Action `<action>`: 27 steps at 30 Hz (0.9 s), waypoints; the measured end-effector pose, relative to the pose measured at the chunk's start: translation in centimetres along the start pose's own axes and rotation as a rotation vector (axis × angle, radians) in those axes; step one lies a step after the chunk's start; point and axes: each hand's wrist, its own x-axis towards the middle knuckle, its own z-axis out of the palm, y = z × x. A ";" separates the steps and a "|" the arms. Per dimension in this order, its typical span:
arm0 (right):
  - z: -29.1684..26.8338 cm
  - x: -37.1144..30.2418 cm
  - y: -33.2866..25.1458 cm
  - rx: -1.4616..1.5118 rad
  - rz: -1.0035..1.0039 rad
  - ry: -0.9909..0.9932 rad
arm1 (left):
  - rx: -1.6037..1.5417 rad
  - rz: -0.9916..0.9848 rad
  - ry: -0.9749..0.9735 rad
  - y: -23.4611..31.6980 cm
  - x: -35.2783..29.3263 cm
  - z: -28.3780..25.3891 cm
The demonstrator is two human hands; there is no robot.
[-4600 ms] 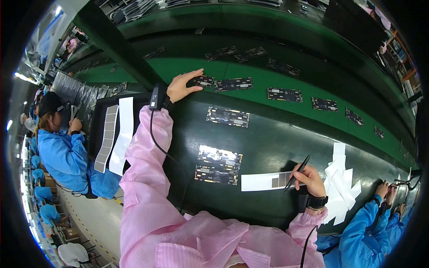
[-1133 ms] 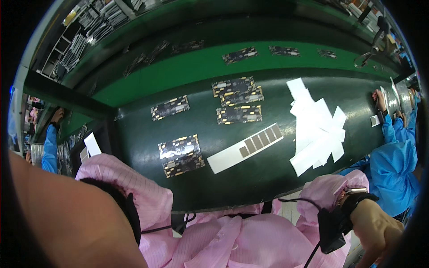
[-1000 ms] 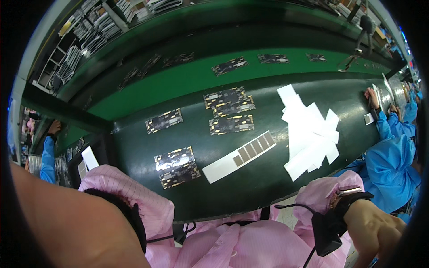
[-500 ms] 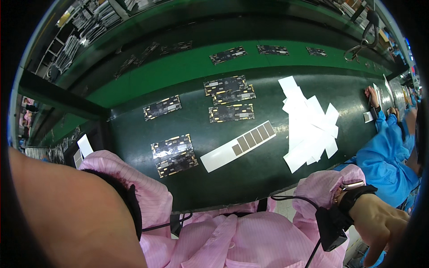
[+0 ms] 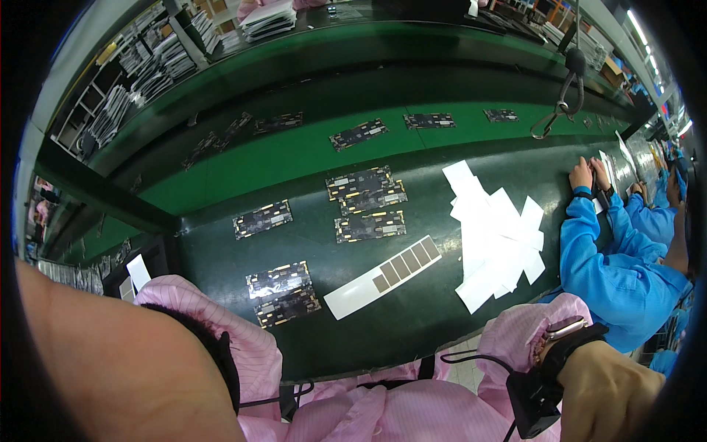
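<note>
My left hand (image 5: 121, 353) is raised very close at the lower left; its wrist and lower palm fill that corner, and its fingers are out of sight. At the lower right my right hand (image 5: 607, 387) hangs off the bench edge, its back up and its fingers hidden. On the dark green bench lies a white strip (image 5: 353, 298) with several brown-grey rectangular stickers towards its right end. Left of it are two dark circuit boards (image 5: 287, 306), edge to edge. Farther back lie more circuit boards (image 5: 370, 227) and a single circuit board (image 5: 263, 219). Neither hand touches these.
A loose heap of white strips (image 5: 490, 236) covers the bench's right part. Behind it a green conveyor belt (image 5: 294, 158) carries several boards. A metal hook (image 5: 552, 118) hangs at the upper right. At right, a co-worker in blue sleeves (image 5: 589, 236) works at the bench.
The view has tilted up, so the bench and boards sit lower in the picture. My right hand has shifted slightly left and down. The co-worker's two hands have come together.
</note>
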 end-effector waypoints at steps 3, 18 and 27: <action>-0.6 -0.5 0.3 -0.111 -0.123 0.120 | 0.001 -0.016 -0.004 0.3 0.3 0.1; -2.5 -0.1 2.3 -0.172 -0.258 0.079 | -0.025 -0.073 0.003 0.5 0.2 0.5; -3.0 1.3 2.0 -0.109 -0.255 -0.082 | -0.059 -0.092 0.016 0.0 0.7 0.4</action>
